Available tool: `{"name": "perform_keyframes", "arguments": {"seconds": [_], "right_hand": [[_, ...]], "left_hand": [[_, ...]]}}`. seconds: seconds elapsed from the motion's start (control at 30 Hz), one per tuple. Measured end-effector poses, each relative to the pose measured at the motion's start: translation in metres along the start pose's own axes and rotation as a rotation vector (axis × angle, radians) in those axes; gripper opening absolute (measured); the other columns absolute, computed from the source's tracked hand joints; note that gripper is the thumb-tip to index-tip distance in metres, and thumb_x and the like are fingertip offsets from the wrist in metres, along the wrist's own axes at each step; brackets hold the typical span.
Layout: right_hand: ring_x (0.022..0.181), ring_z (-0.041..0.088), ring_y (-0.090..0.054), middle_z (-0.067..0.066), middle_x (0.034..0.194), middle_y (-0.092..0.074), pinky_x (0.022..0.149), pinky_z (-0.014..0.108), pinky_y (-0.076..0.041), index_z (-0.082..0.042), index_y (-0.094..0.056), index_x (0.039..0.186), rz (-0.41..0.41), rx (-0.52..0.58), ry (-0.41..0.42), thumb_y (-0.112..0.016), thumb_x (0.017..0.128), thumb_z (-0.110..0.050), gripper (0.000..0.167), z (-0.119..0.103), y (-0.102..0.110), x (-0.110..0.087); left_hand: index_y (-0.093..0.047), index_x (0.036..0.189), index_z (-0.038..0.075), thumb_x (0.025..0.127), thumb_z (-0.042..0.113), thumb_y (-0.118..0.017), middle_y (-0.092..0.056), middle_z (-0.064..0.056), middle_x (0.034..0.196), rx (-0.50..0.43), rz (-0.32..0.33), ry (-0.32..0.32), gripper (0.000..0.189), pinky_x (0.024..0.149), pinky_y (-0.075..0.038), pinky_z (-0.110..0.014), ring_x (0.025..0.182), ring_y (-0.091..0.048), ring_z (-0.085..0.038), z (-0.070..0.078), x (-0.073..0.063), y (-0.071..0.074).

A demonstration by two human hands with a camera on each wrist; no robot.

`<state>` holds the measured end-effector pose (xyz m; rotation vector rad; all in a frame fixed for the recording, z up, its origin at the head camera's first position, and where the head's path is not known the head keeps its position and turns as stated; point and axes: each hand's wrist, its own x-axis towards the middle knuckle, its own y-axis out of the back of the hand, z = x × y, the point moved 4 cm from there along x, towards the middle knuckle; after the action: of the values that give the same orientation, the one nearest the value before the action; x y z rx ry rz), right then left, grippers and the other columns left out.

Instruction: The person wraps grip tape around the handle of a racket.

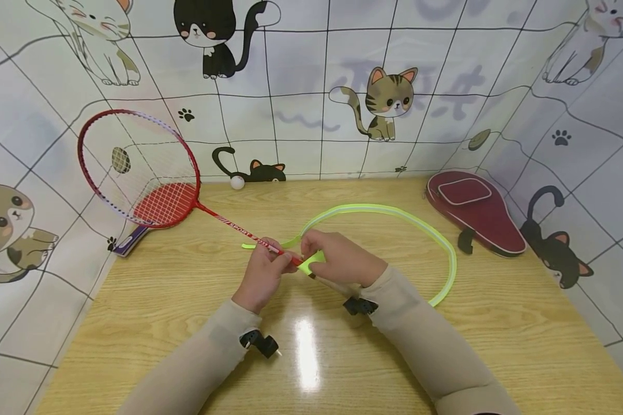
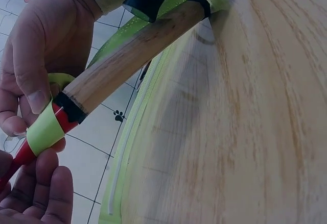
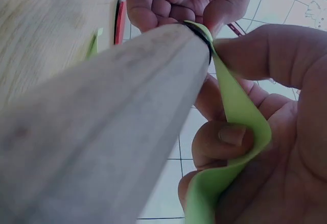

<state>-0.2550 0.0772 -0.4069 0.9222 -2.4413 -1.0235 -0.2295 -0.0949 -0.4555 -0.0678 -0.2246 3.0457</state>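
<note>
A red badminton racket slants across the table, its head up to the left. My left hand pinches its shaft just above the cone. The bare wooden handle has black bands at both ends. Yellow-green grip tape loops once round the red cone beside the upper band. My right hand grips the tape close to the racket; in the right wrist view the tape runs over its curled fingers. The rest of the strip curves over the table behind the right hand. The sleeve hides part of it.
Behind the racket head lies a red table tennis bat on a purple box. A white ball rests by the back wall. At the right is a maroon bat case with a small black piece beside it.
</note>
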Motion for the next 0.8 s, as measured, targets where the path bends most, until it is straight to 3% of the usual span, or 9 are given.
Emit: {"name": "perform_keyframes", "arguments": {"seconds": [0.17, 0.5, 0.67, 0.8], "right_hand": [[0.114, 0.021, -0.069, -0.003, 0.106, -0.072, 0.098, 0.043, -0.055, -0.015, -0.057, 0.099, 0.017, -0.005, -0.004, -0.072, 0.087, -0.004, 0.022, 0.0004, 0.0002, -0.0002], [0.114, 0.022, -0.069, -0.003, 0.102, -0.071, 0.099, 0.044, -0.055, -0.011, -0.056, 0.094, 0.048, -0.033, -0.012, -0.074, 0.085, -0.002, 0.021, -0.0022, -0.0011, 0.0005], [0.114, 0.023, -0.069, -0.002, 0.102, -0.071, 0.097, 0.045, -0.055, -0.009, -0.056, 0.093, 0.048, -0.016, -0.012, -0.073, 0.085, -0.001, 0.02, -0.0035, -0.0006, -0.0001], [0.114, 0.023, -0.069, -0.002, 0.102, -0.07, 0.097, 0.046, -0.055, -0.008, -0.056, 0.093, 0.046, -0.013, -0.012, -0.072, 0.085, -0.001, 0.02, -0.0024, -0.0007, -0.0002]], "left_hand": [[-0.039, 0.103, 0.006, 0.103, -0.007, -0.05, -0.078, -0.015, 0.096, 0.01, -0.01, -0.004, 0.017, 0.084, -0.061, -0.031, 0.087, -0.075, -0.013, -0.0025, 0.0004, -0.001], [-0.041, 0.104, 0.006, 0.102, -0.006, -0.052, -0.077, -0.023, 0.102, 0.029, 0.033, 0.016, 0.016, 0.08, -0.061, -0.03, 0.085, -0.074, -0.014, -0.0026, 0.0, -0.0006], [-0.038, 0.105, 0.009, 0.1, -0.005, -0.058, -0.076, -0.014, 0.093, 0.017, 0.038, 0.025, 0.024, 0.075, -0.062, -0.032, 0.075, -0.071, -0.016, -0.0035, -0.0001, -0.0006], [-0.035, 0.107, 0.011, 0.101, -0.006, -0.059, -0.075, -0.005, 0.09, -0.013, 0.005, 0.019, 0.03, 0.074, -0.061, -0.031, 0.078, -0.071, -0.015, -0.0046, -0.0006, -0.0012]]}}
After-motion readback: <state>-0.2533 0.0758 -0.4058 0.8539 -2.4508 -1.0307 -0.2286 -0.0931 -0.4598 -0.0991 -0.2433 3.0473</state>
